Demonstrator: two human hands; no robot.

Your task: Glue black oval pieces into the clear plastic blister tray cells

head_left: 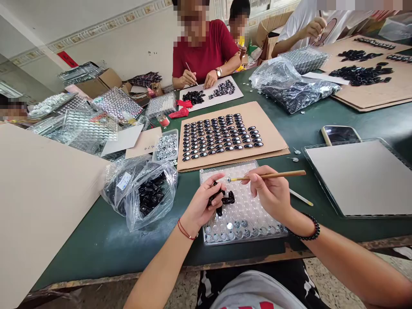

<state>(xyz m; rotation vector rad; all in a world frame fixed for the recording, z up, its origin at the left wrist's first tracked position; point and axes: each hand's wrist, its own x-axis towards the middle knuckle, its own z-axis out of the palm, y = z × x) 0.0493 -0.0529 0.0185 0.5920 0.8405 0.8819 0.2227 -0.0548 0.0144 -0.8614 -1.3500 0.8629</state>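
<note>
My left hand (pixel 203 201) is closed around several small glossy black pieces (pixel 215 194). My right hand (pixel 270 189) pinches a thin wooden stick (pixel 288 174) with a yellowish tip. At that tip, close to my left fingertips, is a small shiny round piece (pixel 228 180); whether it is stuck to the stick I cannot tell. Both hands are over a clear tray (pixel 209 243) of round pockets. Silvery discs (pixel 247 232) fill pockets along its near edge. Another black piece (pixel 229 198) shows beside my left fingers, above the tray.
Beyond the tray, black pieces (pixel 222 137) stand in rows on cardboard (pixel 268 128). Left are an open bag (pixel 131 214) of black pieces and a box of discs (pixel 166 146). Right lie a pen (pixel 301 197), phone (pixel 341 134) and covered tray (pixel 370 180). Other people work opposite.
</note>
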